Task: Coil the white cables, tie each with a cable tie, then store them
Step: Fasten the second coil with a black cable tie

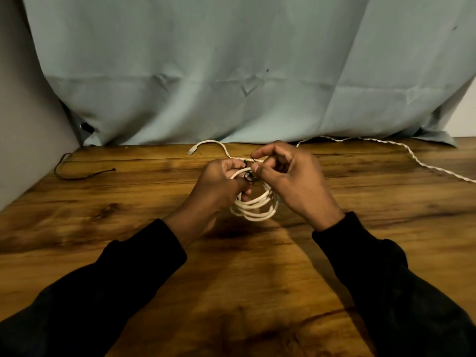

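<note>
A coiled white cable [255,206] hangs between my hands just above the wooden table [231,266]. My left hand [219,186] grips the coil's upper left side. A black cable tie [248,176] loops round the top of the coil, and my right hand [288,176] pinches the tie's end with thumb and forefinger. The cable's free end with its plug [192,150] curves away toward the back of the table. A second white cable [412,157], twisted, lies along the back right.
Another black cable tie [77,173] lies at the table's back left near the wall. A pale blue cloth [231,73] hangs behind the table. Black sleeves cover both forearms.
</note>
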